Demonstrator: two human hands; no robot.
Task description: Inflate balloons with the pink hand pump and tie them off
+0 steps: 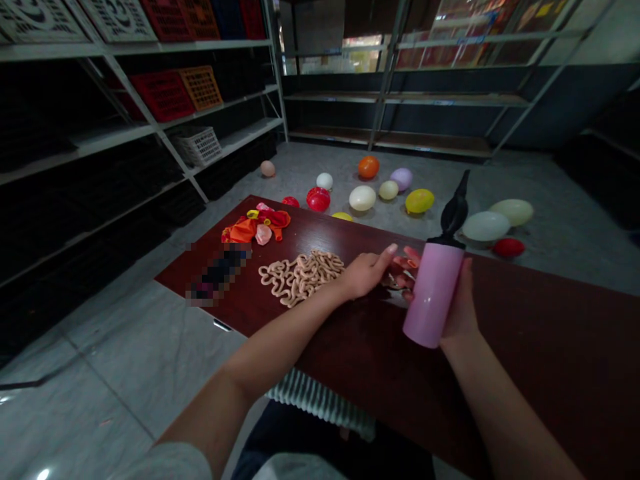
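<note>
My right hand (463,310) is wrapped round a pink balloon hand pump (433,293) with a black tapered nozzle, held tilted above the dark red-brown table (345,343). Its fingertips come round the pump's left side, near a small orange bit too small to make out. My left hand (367,273) is just left of the pump, its thumb stretched out towards it. The other left fingers are partly hidden and blurred, and I see nothing clearly held there. Left of that hand lies a heap of tan, wavy, cord-like loops (303,273). Deflated balloons (257,223) lie in a pile at the table's far left corner.
A pixelated dark object (220,273) lies at the table's left edge. Several inflated balloons (363,198) rest on the grey floor beyond the table. Metal shelves (385,100) stand at the back, and more with plastic crates (200,87) at the left.
</note>
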